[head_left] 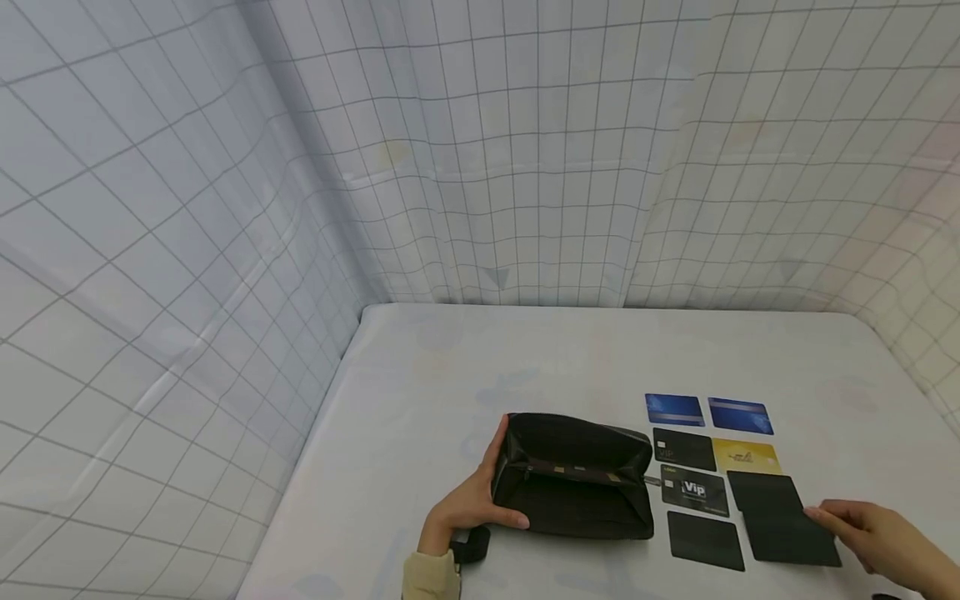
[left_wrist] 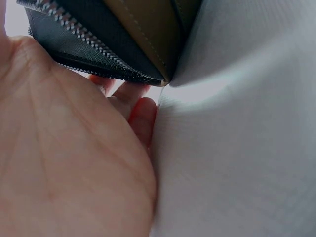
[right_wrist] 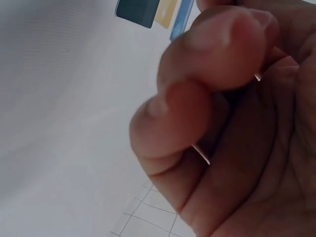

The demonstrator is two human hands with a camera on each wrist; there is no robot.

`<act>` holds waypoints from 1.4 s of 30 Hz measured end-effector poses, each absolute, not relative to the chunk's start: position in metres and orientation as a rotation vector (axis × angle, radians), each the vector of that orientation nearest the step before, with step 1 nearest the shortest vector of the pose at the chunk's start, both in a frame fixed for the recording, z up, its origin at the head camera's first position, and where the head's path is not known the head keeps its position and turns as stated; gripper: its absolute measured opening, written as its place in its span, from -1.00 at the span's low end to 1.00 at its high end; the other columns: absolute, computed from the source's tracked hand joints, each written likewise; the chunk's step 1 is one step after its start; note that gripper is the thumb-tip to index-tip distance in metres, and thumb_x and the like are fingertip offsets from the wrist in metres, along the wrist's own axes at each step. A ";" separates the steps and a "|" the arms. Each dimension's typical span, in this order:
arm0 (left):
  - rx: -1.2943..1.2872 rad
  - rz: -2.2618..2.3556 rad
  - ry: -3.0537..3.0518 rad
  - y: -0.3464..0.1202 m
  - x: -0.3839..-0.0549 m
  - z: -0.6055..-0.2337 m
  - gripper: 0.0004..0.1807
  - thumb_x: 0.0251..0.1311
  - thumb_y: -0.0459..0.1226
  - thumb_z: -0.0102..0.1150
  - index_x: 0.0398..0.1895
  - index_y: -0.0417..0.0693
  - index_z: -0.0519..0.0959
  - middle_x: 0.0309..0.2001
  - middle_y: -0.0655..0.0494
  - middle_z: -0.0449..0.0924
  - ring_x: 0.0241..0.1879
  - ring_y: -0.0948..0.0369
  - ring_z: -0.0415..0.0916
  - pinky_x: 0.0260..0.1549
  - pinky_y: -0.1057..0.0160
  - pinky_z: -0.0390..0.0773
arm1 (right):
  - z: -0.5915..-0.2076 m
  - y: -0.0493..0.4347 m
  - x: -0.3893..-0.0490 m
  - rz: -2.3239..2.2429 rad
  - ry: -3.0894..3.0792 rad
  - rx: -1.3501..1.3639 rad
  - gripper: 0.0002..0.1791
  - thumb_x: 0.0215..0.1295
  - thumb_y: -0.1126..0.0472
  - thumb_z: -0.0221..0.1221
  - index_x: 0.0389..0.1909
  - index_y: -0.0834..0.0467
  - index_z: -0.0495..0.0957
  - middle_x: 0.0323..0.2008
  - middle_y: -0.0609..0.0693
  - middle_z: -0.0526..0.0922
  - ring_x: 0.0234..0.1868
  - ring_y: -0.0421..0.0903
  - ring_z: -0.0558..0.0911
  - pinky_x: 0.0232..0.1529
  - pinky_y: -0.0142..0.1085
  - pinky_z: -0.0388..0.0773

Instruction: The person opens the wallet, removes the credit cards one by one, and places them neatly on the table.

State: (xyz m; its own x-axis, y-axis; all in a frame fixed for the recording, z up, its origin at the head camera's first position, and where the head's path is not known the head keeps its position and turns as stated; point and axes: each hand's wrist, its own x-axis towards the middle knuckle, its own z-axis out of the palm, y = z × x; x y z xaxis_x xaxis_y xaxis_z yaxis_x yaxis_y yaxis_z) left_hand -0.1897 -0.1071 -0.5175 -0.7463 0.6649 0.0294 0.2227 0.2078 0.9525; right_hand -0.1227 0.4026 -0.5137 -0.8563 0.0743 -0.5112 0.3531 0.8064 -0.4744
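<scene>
A black zip wallet (head_left: 573, 512) lies spread wide on the white table, its inner pockets facing up. My left hand (head_left: 471, 502) grips its left end, thumb along the front and fingers behind. In the left wrist view, the palm (left_wrist: 74, 148) is beside the wallet's zip edge (left_wrist: 94, 42) and a brown inner panel shows. On the right, my right hand (head_left: 873, 533) pinches the right edge of a plain black card (head_left: 787, 537), which overlaps another black card (head_left: 761, 490). Curled fingers (right_wrist: 197, 64) fill much of the right wrist view; the pinched card is not clearly visible there.
Right of the wallet lie two blue cards (head_left: 675, 409), a black VIP card (head_left: 684, 449), a gold card (head_left: 747, 456), a grey Vip card (head_left: 694, 491) and a plain black card (head_left: 705, 540). White grid-patterned sheeting (head_left: 525, 167) surrounds the table (head_left: 390, 417).
</scene>
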 end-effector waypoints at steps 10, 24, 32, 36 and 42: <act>0.836 1.560 2.129 -0.109 -0.199 -0.547 0.35 -0.12 -0.03 0.43 0.41 0.40 -0.53 0.43 0.37 -0.64 0.43 0.12 -0.55 0.25 -0.29 -0.10 | -0.523 0.407 -0.123 -0.706 2.521 0.311 -0.02 0.08 -0.51 -0.11 -0.16 0.42 0.52 -0.50 -0.05 0.44 -0.57 -0.10 0.38 -0.52 -0.26 0.40; 0.827 1.545 2.134 -0.109 -0.200 -0.547 0.36 -0.12 -0.07 0.44 0.41 0.40 -0.54 0.43 0.37 -0.65 0.42 0.13 -0.55 0.26 -0.28 -0.10 | -0.532 0.409 -0.119 -0.646 2.574 0.344 -0.18 0.02 -0.53 -0.08 -0.39 0.21 0.54 -0.57 -0.06 0.40 -0.55 -0.11 0.39 -0.52 -0.28 0.40; 0.851 1.553 2.121 -0.109 -0.195 -0.534 0.34 -0.09 -0.06 0.42 0.42 0.33 -0.54 0.44 0.31 -0.65 0.43 0.09 -0.56 0.24 -0.30 -0.10 | -0.539 0.410 -0.121 -0.640 2.551 0.424 -0.29 0.09 -0.40 0.04 -0.40 0.26 0.52 -0.59 -0.02 0.37 -0.55 -0.10 0.39 -0.53 -0.29 0.39; 0.851 1.561 2.100 -0.108 -0.191 -0.522 0.32 -0.06 -0.09 0.41 0.43 0.28 -0.54 0.44 0.26 -0.65 0.42 0.04 -0.58 0.24 -0.31 -0.13 | -0.540 0.411 -0.121 -0.636 2.537 0.423 -0.23 0.03 -0.47 0.01 -0.40 0.25 0.51 -0.59 -0.02 0.36 -0.54 -0.10 0.39 -0.53 -0.29 0.39; 0.835 1.557 2.108 -0.108 -0.195 -0.533 0.34 -0.08 -0.09 0.42 0.41 0.35 -0.55 0.43 0.32 -0.66 0.42 0.08 -0.58 0.25 -0.29 -0.13 | -0.540 0.412 -0.121 -0.614 2.540 0.404 -0.24 0.08 -0.44 0.00 -0.39 0.27 0.51 -0.61 -0.02 0.35 -0.55 -0.10 0.39 -0.52 -0.29 0.38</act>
State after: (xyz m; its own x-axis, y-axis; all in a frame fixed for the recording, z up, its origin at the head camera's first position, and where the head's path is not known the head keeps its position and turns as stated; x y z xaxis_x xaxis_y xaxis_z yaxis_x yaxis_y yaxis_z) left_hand -0.1948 -0.1083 -0.5330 -0.7470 0.6637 0.0385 0.2320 0.2060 0.9507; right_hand -0.1210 0.4119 -0.5405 -0.8350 0.1652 -0.5249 0.3868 0.8546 -0.3464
